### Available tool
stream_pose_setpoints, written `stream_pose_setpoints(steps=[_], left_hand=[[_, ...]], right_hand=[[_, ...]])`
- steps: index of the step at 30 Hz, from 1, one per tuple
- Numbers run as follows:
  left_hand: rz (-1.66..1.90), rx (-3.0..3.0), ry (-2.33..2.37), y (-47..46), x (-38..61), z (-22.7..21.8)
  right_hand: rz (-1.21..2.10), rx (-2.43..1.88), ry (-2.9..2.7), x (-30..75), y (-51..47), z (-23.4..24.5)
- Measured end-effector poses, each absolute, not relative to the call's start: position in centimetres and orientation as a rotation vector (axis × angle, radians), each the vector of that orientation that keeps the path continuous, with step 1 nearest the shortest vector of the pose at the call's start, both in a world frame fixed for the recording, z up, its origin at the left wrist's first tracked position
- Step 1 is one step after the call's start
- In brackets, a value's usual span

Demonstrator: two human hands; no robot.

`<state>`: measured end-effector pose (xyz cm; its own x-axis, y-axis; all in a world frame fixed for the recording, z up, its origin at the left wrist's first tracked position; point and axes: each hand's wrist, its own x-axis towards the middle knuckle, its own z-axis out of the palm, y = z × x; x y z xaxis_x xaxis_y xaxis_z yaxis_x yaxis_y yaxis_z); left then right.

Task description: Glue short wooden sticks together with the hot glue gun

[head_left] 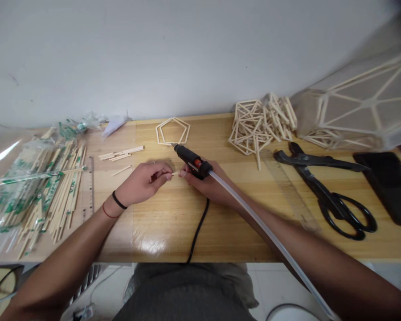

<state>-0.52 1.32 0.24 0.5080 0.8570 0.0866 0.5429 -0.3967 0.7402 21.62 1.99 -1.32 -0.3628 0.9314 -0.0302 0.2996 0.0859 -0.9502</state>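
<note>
My left hand (144,182) is closed, thumb and fingers pinching a short wooden stick (175,173), most of it hidden. My right hand (211,186) is wrapped around a black hot glue gun (191,159); its nozzle points up and left, away from me. The right fingertips also meet the other end of the stick. A long translucent glue stick (263,229) runs out of the gun's back over my right forearm. Beyond the nozzle lies a double-lined pentagon frame of sticks (173,130). Several cut sticks (122,154) lie past my left hand.
At left are bundled chopsticks in plastic wrappers (50,187) and a ruler (87,187). At right sit a heap of stick frames (250,127), big black scissors (321,187), a clear ruler (289,189), a phone (389,185) and a bagged stick structure (361,104). A black cord (198,232) crosses the table's front edge.
</note>
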Motion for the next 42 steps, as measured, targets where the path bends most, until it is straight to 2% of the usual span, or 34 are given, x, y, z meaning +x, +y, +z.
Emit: stream_pose_setpoints(steps=[42], left_hand=[[0.596, 2.100, 1.139, 1.37, -0.48, 0.26]], right_hand=[[1.311, -1.229, -1.729, 21.56, 1.89, -1.21]])
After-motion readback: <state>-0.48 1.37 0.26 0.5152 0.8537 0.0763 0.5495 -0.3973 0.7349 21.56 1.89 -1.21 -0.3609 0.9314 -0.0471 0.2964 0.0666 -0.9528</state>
